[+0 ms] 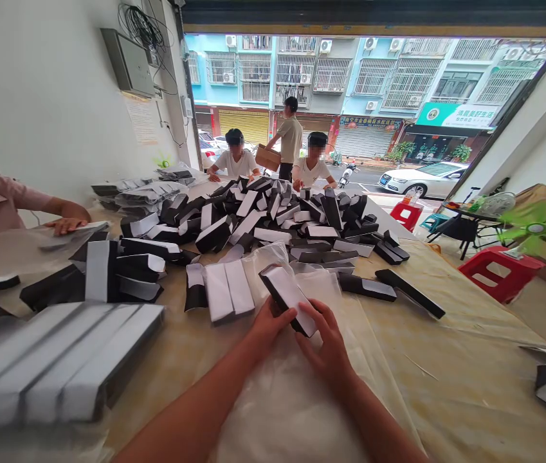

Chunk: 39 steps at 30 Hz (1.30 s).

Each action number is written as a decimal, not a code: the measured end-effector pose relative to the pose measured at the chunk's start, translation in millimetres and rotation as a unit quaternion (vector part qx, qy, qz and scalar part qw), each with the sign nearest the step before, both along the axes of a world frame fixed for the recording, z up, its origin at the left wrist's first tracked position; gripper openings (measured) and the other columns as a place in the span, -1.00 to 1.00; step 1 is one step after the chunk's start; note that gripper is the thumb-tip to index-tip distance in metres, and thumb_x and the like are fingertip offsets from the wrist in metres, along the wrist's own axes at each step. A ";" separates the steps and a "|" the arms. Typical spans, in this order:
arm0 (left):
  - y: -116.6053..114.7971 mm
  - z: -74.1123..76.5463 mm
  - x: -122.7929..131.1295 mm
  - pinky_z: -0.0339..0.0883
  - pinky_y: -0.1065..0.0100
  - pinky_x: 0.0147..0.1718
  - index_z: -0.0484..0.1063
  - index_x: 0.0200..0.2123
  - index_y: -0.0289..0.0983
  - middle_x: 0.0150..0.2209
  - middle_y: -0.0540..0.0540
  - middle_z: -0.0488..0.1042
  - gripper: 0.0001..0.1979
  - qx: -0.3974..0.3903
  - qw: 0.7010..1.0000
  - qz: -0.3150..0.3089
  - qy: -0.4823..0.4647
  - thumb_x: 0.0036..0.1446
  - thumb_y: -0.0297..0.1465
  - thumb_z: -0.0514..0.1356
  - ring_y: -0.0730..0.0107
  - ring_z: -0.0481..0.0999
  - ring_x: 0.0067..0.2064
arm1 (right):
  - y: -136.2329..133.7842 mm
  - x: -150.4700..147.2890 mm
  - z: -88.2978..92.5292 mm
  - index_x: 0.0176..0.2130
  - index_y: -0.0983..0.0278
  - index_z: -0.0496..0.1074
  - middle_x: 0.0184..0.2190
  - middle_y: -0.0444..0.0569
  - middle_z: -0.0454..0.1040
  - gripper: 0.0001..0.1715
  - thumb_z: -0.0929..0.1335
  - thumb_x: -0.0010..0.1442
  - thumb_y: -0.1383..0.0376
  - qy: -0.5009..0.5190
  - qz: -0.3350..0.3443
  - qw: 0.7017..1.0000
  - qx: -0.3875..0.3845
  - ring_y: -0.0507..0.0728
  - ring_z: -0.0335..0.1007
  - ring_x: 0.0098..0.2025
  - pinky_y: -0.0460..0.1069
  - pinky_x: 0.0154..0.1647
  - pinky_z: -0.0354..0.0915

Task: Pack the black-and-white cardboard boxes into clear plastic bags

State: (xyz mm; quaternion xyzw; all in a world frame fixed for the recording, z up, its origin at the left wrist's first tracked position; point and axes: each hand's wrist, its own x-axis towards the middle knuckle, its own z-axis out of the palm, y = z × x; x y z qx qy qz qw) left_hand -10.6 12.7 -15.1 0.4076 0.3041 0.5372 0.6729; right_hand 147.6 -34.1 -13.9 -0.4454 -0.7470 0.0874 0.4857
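Note:
Both my hands hold one long black-and-white box (pixel 286 296) just above the table. My left hand (pixel 269 323) grips its near left side with the thumb on top. My right hand (pixel 327 335) is closed around its near end. The box points away from me, its far end at the mouth of a clear plastic bag (pixel 273 257). A stack of clear plastic bags (pixel 282 399) lies under my wrists. Two white boxes (pixel 227 289) lie just left of the held one.
A big heap of black-and-white boxes (pixel 273 222) covers the middle of the table. A row of bagged boxes (pixel 55 360) lies at near left. A co-worker's hand (pixel 66 224) rests at far left. Two people sit at the far end, one stands behind. Red stools (pixel 499 270) stand right.

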 end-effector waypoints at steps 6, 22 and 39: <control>-4.0 10.4 -0.9 0.36 0.18 -0.01 0.47 -0.05 -0.25 -0.04 -0.19 0.56 -0.50 -0.025 0.999 -0.023 -0.020 -0.05 -0.23 0.45 0.09 0.50 0.01 | -1.1 1.9 2.9 0.28 0.07 0.20 0.20 0.11 0.25 -0.37 0.34 0.26 0.23 0.011 0.030 0.999 0.002 0.32 0.25 0.23 0.26 0.19 0.29; -2.8 14.3 -0.8 0.33 0.20 -0.04 0.47 -0.12 -0.27 -0.12 -0.16 0.55 -0.53 -0.048 0.995 -0.029 -0.077 -0.10 -0.29 0.48 0.17 0.51 -0.05 | 2.7 -0.3 -0.9 0.29 0.12 0.17 0.13 0.13 0.36 -0.32 0.37 0.24 0.21 0.020 -0.008 1.000 0.001 0.32 0.32 0.16 0.25 0.12 0.37; -6.0 21.5 -1.4 0.34 0.16 0.02 0.56 -0.12 -0.31 -0.15 -0.21 0.61 -0.53 -0.111 0.987 -0.085 -0.082 0.04 -0.07 0.35 0.06 0.53 -0.03 | 0.1 3.1 5.5 0.41 0.05 0.00 0.36 0.04 0.16 -0.27 0.24 0.35 0.05 -0.047 0.060 0.997 0.030 0.35 0.06 0.38 0.31 0.29 0.17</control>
